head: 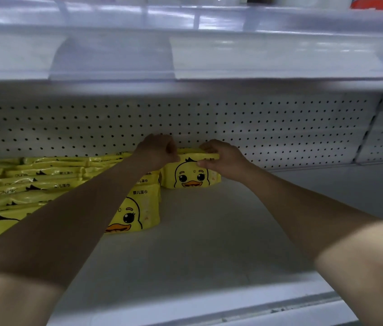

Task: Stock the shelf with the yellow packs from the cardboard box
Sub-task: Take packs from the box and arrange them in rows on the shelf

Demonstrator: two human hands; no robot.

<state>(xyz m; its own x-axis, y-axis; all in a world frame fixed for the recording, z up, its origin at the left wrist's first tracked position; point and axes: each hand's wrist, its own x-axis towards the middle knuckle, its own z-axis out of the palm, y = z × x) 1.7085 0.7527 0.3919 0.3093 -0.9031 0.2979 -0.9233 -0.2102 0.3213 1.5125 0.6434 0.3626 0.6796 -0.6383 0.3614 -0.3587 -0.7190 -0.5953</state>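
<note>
Yellow pack (191, 176), the one in work now, stands upright at the back edge of the shelf (209, 255), close to the perforated back panel (279, 128). It begins a new row just to the right of the other yellow packs (44, 182), which fill the left part of the shelf from the back toward the front edge.

In the head view, both arms reach deep under the upper shelf (185, 55). The left hand (157, 148) has its fingers curled at the top left corner of the pack and seems to pinch it there. The right hand (221, 158) holds the top right corner, with the thumb on the printed front and the fingers over the top edge.

I judge that the step is setting this pack in place, with its duck face to the front. The next move calls for letting go without tipping it, then taking another pack from the cardboard box, which is not in view. Much of the shelf to the right is not yet filled.
</note>
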